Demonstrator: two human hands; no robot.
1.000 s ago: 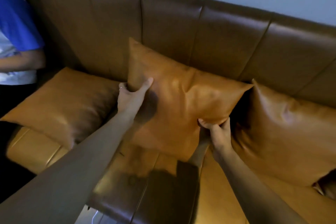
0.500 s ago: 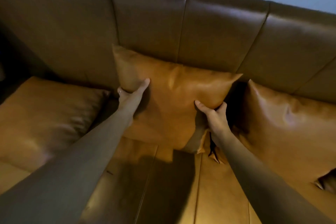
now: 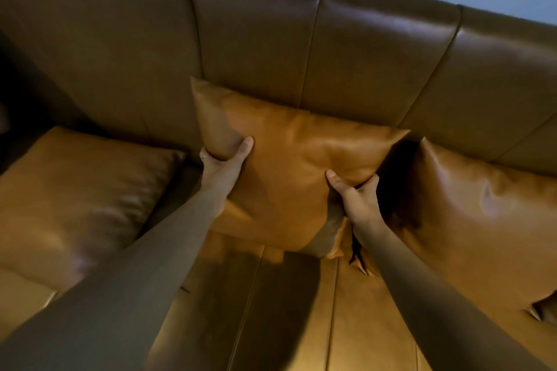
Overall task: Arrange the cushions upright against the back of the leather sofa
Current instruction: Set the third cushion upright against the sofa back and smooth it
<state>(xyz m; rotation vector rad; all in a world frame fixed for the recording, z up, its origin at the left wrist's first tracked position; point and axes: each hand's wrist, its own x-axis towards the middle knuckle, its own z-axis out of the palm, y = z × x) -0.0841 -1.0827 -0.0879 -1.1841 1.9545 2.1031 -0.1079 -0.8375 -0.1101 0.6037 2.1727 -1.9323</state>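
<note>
Middle cushion (image 3: 298, 166) pushed back (nearly upright), hands unmoved

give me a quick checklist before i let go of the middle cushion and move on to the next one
1. Left hand has a grip on the middle cushion at its left edge: ok.
2. Right hand has a grip on its right edge: ok.
3. Middle cushion's top edge leans on the sofa back: ok, though it sits skewed, one corner pointing down.
4. Its lower corner is seated on the sofa seat: cannot tell, shadow hides the contact.
5. Right cushion stands against the back: ok.
6. Left cushion stands upright: not ok, it lies flat on the seat.
</note>
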